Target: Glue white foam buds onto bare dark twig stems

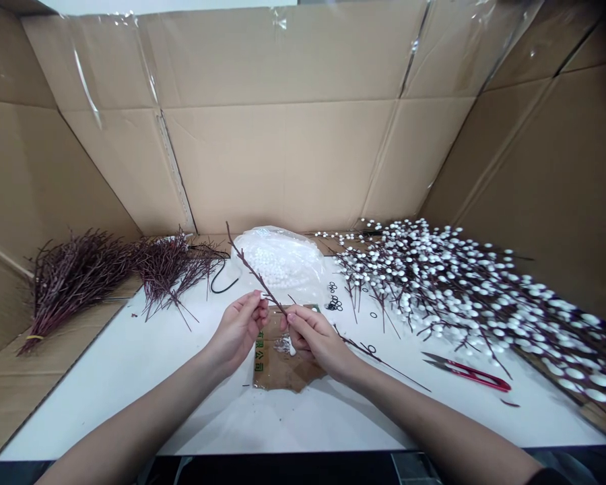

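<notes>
At frame centre, the right hand (320,337) firmly pinches a brown twig (256,274), best kept still, while the left hand's (238,331) closed fingertips grip a small white bud (264,295) beside it.

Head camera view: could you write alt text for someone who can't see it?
The right hand holds a dark twig; the left hand pinches a small white piece beside it. Bare twigs lie left, a clear bag behind, white-dotted branches right.
</notes>
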Demonstrator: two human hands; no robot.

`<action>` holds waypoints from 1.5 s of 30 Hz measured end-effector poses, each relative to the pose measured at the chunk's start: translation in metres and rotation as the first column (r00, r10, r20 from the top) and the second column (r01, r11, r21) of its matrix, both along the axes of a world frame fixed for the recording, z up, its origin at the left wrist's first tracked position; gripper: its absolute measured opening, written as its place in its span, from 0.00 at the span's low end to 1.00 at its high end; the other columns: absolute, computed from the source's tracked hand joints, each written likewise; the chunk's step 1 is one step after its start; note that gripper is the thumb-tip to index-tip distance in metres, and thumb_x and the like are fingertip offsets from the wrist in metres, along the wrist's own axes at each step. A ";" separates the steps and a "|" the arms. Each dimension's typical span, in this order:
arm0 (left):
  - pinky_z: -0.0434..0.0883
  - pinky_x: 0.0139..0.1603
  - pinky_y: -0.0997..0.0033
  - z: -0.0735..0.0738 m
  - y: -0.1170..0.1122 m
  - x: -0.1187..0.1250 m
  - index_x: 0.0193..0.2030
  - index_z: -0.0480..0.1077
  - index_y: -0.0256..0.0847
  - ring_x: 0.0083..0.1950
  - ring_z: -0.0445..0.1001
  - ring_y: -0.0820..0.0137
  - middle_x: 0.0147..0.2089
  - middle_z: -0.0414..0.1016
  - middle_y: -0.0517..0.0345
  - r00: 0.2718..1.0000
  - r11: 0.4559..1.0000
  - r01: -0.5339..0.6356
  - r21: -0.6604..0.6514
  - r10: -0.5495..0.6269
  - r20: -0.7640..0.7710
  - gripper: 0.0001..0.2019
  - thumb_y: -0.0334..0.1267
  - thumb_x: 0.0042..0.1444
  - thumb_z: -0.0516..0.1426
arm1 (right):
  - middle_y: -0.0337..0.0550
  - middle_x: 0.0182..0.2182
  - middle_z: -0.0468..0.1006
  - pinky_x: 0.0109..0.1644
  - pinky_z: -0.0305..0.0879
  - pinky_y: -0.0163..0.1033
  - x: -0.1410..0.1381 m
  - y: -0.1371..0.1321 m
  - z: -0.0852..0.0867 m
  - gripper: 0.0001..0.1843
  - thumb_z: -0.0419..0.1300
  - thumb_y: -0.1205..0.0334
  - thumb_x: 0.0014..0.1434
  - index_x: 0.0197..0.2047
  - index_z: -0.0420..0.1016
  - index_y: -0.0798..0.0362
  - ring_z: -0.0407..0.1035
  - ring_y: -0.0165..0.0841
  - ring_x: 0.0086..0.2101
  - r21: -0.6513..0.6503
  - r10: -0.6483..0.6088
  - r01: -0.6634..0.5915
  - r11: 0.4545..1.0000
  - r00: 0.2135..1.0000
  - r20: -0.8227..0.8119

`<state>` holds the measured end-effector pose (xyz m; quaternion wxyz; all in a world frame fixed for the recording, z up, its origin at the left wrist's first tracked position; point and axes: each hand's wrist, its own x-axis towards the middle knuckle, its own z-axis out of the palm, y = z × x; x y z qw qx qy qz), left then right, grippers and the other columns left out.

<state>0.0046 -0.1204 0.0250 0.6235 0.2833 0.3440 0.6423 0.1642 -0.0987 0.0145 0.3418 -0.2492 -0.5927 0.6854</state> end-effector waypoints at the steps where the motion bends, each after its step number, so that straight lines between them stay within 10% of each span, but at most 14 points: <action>1: 0.64 0.31 0.79 0.000 0.000 0.000 0.30 0.71 0.34 0.28 0.65 0.79 0.28 0.69 0.59 1.000 1.000 0.001 0.002 -0.001 -0.001 0.10 0.39 0.48 0.64 | 0.27 0.15 0.49 0.17 0.35 0.28 0.000 0.000 0.000 0.15 0.51 0.50 0.61 0.32 0.65 0.54 0.39 0.22 0.16 -0.001 0.001 -0.001 1.000 1.000 0.001; 45: 0.64 0.31 0.79 -0.001 0.001 -0.003 0.30 0.69 0.34 0.29 0.63 0.79 0.30 0.67 0.60 0.999 0.999 0.021 0.034 -0.020 -0.030 0.08 0.37 0.53 0.60 | 0.27 0.14 0.51 0.18 0.38 0.30 0.002 0.002 0.001 0.15 0.51 0.52 0.62 0.33 0.66 0.54 0.43 0.22 0.16 0.057 -0.065 0.063 0.996 0.997 0.031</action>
